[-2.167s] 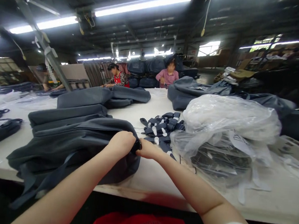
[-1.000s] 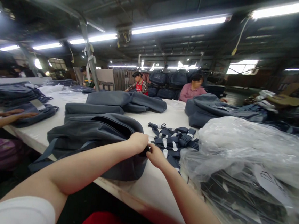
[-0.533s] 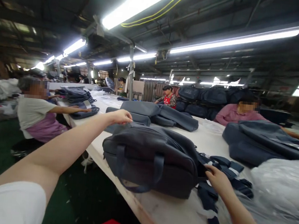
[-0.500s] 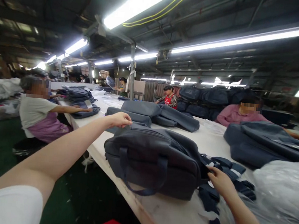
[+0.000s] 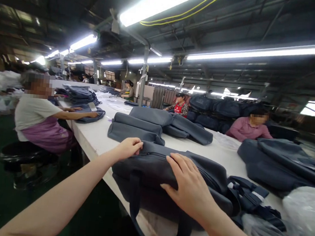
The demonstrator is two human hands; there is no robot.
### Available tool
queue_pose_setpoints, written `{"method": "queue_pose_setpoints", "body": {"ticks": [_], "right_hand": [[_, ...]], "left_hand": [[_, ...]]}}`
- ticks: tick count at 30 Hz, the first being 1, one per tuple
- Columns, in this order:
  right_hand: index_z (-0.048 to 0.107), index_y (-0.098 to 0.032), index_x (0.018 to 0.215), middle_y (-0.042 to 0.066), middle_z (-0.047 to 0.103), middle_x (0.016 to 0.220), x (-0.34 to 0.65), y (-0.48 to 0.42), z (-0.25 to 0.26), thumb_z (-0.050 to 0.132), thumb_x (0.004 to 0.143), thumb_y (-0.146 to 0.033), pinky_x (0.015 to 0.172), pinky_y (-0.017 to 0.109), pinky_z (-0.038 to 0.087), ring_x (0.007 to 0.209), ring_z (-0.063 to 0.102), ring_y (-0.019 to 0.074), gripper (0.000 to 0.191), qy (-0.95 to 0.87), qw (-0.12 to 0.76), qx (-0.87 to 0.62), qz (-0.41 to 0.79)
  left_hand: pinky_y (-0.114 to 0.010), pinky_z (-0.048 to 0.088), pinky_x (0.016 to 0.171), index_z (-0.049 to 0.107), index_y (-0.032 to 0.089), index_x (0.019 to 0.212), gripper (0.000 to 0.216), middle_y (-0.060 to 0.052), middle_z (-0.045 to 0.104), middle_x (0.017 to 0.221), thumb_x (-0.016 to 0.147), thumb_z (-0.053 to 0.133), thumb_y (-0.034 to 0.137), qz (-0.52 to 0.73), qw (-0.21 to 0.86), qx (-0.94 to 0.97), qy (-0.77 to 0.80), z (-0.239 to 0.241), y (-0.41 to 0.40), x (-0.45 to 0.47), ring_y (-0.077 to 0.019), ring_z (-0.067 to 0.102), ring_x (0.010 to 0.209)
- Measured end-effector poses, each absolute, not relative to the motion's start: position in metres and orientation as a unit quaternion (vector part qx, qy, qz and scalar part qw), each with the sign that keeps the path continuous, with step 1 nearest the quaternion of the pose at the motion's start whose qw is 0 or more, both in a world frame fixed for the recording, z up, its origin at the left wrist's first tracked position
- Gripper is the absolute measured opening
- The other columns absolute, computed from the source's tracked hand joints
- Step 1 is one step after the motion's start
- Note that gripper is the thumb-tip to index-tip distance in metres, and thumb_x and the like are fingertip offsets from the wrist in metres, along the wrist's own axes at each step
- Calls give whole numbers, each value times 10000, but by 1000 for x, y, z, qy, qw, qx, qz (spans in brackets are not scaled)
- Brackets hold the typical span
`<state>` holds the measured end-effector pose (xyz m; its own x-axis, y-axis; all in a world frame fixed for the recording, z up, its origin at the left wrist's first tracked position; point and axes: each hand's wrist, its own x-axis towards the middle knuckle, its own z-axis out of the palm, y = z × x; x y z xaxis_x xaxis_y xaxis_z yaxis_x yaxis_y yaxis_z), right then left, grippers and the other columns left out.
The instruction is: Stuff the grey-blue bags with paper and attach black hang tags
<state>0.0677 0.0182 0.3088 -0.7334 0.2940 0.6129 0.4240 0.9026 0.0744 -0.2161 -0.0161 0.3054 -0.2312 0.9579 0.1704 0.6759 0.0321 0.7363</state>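
Note:
A dark blue-grey travel bag (image 5: 151,185) lies at the front of the table, its strap handle (image 5: 136,204) hanging over the near side. At the left end of its top zipper (image 5: 155,154), my left hand (image 5: 128,148) is closed in a pinch on the bag; whether a zipper pull is between the fingertips I cannot make out. My right hand (image 5: 192,181) rests on the bag's top, palm down and fingers spread, just right of the zipper's left part.
Folded bags (image 5: 137,127) lie behind mine on the white table (image 5: 100,137). To the right are another bag pile (image 5: 282,165), dark straps (image 5: 250,194) and clear plastic (image 5: 303,211). Co-workers sit at left (image 5: 36,111) and right (image 5: 249,128); a black stool (image 5: 24,152) stands at left.
My right hand has left the bag's right end near the straps and come left onto its top, opening out. My left hand is lower at the left end. The handle has swung outward.

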Motion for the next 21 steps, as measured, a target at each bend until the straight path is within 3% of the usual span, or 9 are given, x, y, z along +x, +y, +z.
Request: {"method": "queue_pose_setpoints", "body": {"ticks": [4, 10, 13, 16, 21], "right_hand": [[489, -149, 1355, 117, 523, 1378, 53, 24, 290, 651, 812, -264, 1129, 475, 337, 1271, 466, 288, 578, -912, 314, -200, -170], [487, -114, 1347, 129, 550, 1346, 45, 22, 287, 623, 835, -263, 1131, 451, 332, 1253, 481, 279, 551, -921, 292, -183, -181], [492, -106, 1338, 132, 557, 1335, 44, 19, 287, 615, 836, -247, 1135, 451, 323, 1240, 488, 278, 536, -924, 282, -185, -178], [506, -108, 1322, 129, 573, 1308, 45, 20, 286, 614, 840, -247, 1137, 449, 318, 1218, 501, 271, 513, -927, 275, -189, -172], [531, -119, 1289, 116, 602, 1253, 48, 18, 283, 621, 843, -240, 1131, 443, 327, 1175, 522, 253, 471, -937, 259, -171, -162]], "left_hand": [[-290, 431, 646, 670, 182, 685, 255, -51, 694, 729, 728, 616, 428, 313, 174, 605, 711, 287, -26, -245, -213, 621, 702], [-251, 421, 557, 687, 181, 875, 317, -6, 674, 700, 687, 679, 436, 289, 196, 644, 681, 282, -21, -243, -179, 608, 644], [-251, 430, 578, 700, 179, 870, 281, -13, 689, 730, 695, 673, 397, 280, 195, 666, 664, 283, -13, -233, -175, 612, 663], [-250, 463, 697, 727, 195, 892, 237, -16, 728, 848, 715, 651, 334, 255, 198, 696, 641, 283, -11, -226, -179, 640, 768], [-225, 483, 755, 739, 247, 963, 262, 12, 749, 939, 744, 597, 267, 158, 217, 748, 607, 285, -18, -222, -169, 666, 829]]}}
